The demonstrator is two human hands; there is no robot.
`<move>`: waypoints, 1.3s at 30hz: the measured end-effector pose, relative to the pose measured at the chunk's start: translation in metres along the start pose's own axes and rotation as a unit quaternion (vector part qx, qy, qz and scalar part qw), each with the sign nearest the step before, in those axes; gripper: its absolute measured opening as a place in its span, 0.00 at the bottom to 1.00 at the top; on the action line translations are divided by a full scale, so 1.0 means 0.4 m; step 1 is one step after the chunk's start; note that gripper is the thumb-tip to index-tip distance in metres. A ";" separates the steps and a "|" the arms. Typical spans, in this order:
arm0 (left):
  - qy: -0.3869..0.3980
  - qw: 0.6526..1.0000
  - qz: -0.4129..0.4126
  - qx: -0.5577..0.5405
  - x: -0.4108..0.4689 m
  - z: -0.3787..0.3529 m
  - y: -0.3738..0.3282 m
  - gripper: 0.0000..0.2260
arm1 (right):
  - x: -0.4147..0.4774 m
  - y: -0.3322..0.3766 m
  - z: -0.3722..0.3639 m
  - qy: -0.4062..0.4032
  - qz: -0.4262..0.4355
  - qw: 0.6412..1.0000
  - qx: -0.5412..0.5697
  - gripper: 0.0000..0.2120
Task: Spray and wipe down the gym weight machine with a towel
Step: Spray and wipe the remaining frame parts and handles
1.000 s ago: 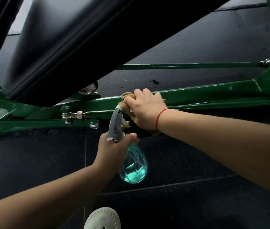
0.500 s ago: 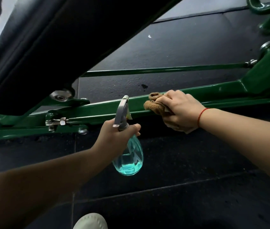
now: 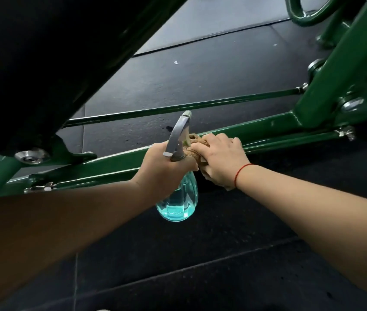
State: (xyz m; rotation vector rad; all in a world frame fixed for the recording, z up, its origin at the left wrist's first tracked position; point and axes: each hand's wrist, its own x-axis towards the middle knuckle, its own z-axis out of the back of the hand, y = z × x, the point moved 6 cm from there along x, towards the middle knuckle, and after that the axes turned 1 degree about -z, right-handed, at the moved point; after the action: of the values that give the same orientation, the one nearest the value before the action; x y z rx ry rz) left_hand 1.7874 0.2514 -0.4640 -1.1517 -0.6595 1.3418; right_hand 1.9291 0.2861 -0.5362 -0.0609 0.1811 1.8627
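Observation:
The weight machine's green steel frame (image 3: 267, 127) runs low across the view, from lower left up to the right. My right hand (image 3: 221, 159) grips a bunched brown towel (image 3: 197, 140) and presses it on the frame's main rail. My left hand (image 3: 166, 169) holds a clear spray bottle (image 3: 179, 203) with blue liquid by its neck. Its grey trigger head (image 3: 179, 135) stands upright just left of the towel. The bottle hangs in front of the rail, close against my right hand.
A black padded bench (image 3: 50, 63) of the machine overhangs the upper left. A thin green rod (image 3: 178, 107) runs behind the rail. Green uprights and bolts (image 3: 344, 70) stand at the right. Black rubber floor tiles (image 3: 200, 265) lie below.
My right hand slid the towel rightward along the rail, then the view shifted right and closer. My left hand with the bottle has come up beside the towel hand.

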 end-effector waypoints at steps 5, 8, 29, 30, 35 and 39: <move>-0.010 0.999 0.022 0.037 0.016 -0.026 -0.012 0.13 | -0.049 -0.109 -0.019 -0.034 -0.030 0.999 0.018 0.26; -0.006 0.998 0.036 0.053 0.043 -0.052 0.002 0.15 | -0.078 -0.169 -0.040 -0.045 -0.047 0.998 0.013 0.28; -0.026 0.996 0.063 0.064 0.111 -0.149 0.063 0.09 | -0.051 -0.141 -0.006 -0.042 -0.097 0.994 0.026 0.27; -0.028 0.996 0.065 0.063 0.115 -0.157 0.065 0.10 | -0.052 -0.142 -0.012 -0.051 -0.093 0.994 0.022 0.27; -0.021 0.994 0.089 0.067 0.123 -0.198 0.071 0.08 | -0.066 -0.234 -0.031 -0.063 -0.078 0.995 0.022 0.29; -0.017 0.991 0.108 0.081 0.121 -0.203 0.077 0.08 | -0.101 -0.375 -0.050 -0.058 -0.150 0.987 0.000 0.33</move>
State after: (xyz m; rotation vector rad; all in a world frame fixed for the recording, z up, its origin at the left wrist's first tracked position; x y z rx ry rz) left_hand 1.8567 0.2724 -0.5320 -1.0935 -0.4492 1.5716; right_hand 2.0833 0.2876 -0.5644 0.0200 0.0854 1.5611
